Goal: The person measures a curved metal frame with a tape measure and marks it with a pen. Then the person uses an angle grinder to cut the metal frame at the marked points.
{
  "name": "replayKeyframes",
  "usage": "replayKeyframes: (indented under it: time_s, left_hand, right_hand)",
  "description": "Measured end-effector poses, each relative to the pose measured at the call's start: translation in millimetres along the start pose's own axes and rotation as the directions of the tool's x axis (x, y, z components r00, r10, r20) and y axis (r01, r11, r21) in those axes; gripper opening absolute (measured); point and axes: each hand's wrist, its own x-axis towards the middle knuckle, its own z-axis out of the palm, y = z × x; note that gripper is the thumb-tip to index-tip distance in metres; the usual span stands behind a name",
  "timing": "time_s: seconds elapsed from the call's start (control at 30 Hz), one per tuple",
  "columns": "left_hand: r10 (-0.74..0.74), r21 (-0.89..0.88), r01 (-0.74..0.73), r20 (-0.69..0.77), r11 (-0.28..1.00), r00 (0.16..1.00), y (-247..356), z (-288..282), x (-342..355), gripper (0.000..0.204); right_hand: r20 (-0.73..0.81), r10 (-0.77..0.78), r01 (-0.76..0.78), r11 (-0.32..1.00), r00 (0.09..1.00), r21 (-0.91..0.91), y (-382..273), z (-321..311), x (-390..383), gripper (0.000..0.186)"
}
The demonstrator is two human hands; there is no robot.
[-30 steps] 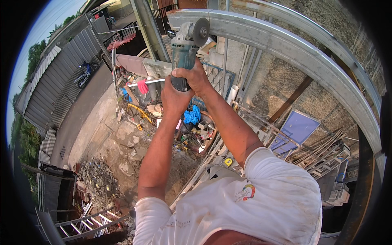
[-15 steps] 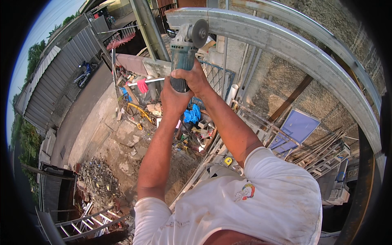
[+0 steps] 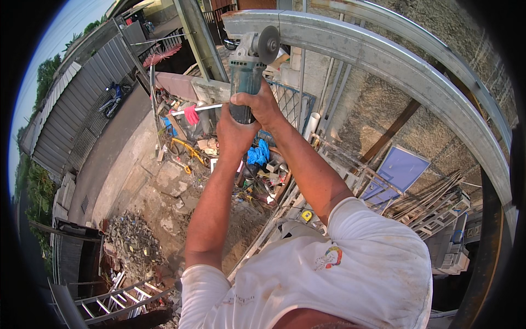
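An angle grinder [image 3: 246, 74] with a teal and dark body is held out at arm's length, its head pointing away from me. My left hand [image 3: 236, 130] is closed round the rear of its body. From the right side, my right hand [image 3: 262, 105] wraps the same body, thumb lying across it. The thin round cutting disc [image 3: 268, 45] is at the near side of a long galvanized steel beam [image 3: 350, 46], close to its left end. A thin line crosses the beam just above the disc. Whether disc and beam touch, I cannot tell.
Far below lie a rubble heap [image 3: 131, 241], mixed debris with a blue plastic bag [image 3: 258, 153], and a ladder [image 3: 123, 301]. A yellow tape measure [image 3: 306, 216] is by my waist. A blue panel [image 3: 397, 174] leans at the right; a steel post [image 3: 203, 44] rises left of the grinder.
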Motion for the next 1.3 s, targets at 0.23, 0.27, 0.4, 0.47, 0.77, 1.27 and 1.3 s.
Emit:
replayKeyframes:
  time_s: [0.23, 0.27, 0.4, 0.47, 0.77, 1.27, 1.3]
  left_hand:
    - [-0.002, 0.012, 0.002, -0.001, 1.000, 1.000, 1, -1, 1, 0.072]
    - [-0.001, 0.016, 0.001, 0.000, 1.000, 1.000, 0, -1, 2, 0.071]
    - [-0.004, 0.004, 0.004, 0.010, 1.000, 1.000, 4, -3, 2, 0.071]
    - [0.003, -0.011, -0.003, 0.012, 1.000, 1.000, 6, -4, 1, 0.069]
    - [0.015, -0.022, -0.015, 0.003, 1.000, 1.000, 8, -3, -1, 0.066]
    - [0.012, -0.003, -0.012, -0.001, 1.000, 1.000, 14, -7, 3, 0.067]
    - [0.015, 0.007, -0.015, -0.007, 1.000, 1.000, 15, -7, 4, 0.067]
  right_hand:
    - [-0.001, 0.006, -0.006, 1.000, 1.000, 0.025, -7, 2, 0, 0.073]
    - [0.000, 0.008, -0.008, 1.000, 1.000, 0.027, -7, 2, 0, 0.073]
    - [-0.016, 0.003, -0.003, 1.000, 1.000, 0.021, -8, 4, 0, 0.073]
    - [-0.019, 0.026, -0.025, 0.999, 1.000, 0.038, -7, 3, 0, 0.073]
    - [-0.016, 0.012, -0.011, 0.999, 1.000, 0.036, -7, 2, 0, 0.072]
    - [0.014, -0.027, 0.027, 1.000, 1.000, 0.007, -19, 4, 4, 0.070]
    - [0.008, -0.026, 0.026, 1.000, 1.000, 0.003, -20, 4, 5, 0.069]
